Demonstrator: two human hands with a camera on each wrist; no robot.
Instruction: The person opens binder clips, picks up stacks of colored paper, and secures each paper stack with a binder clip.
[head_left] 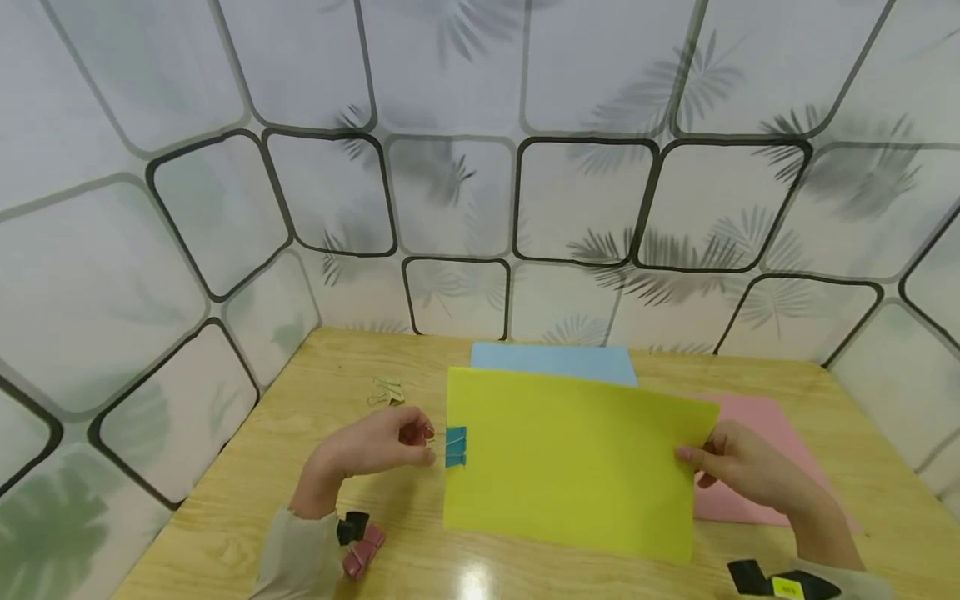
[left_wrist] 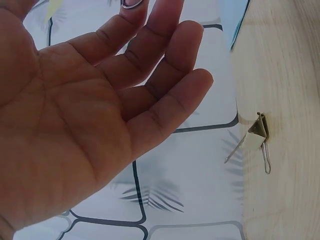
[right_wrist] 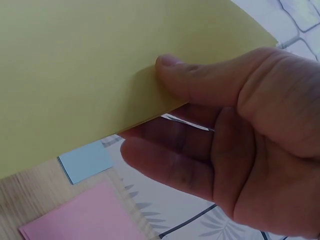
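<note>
Yellow paper (head_left: 570, 458) is held up in front, tilted; its lower edge looks layered in the right wrist view. My right hand (head_left: 750, 471) pinches its right edge, thumb (right_wrist: 175, 80) on the near face and fingers behind. A blue binder clip (head_left: 456, 447) grips the paper's left edge. Just left of that clip is my left hand (head_left: 375, 446), its fingers loosely bent and thumb and index finger apart. A bit of curved silver metal (left_wrist: 132, 4) shows at the index finger in the left wrist view.
A yellowish binder clip (head_left: 388, 392) lies on the wooden table (head_left: 300, 400) beyond my left hand. By the left sleeve is a pink binder clip (head_left: 363, 552). Behind the yellow paper lie blue paper (head_left: 555, 358) and, at right, pink paper (head_left: 757, 458). A patterned backdrop (head_left: 457, 200) borders the table.
</note>
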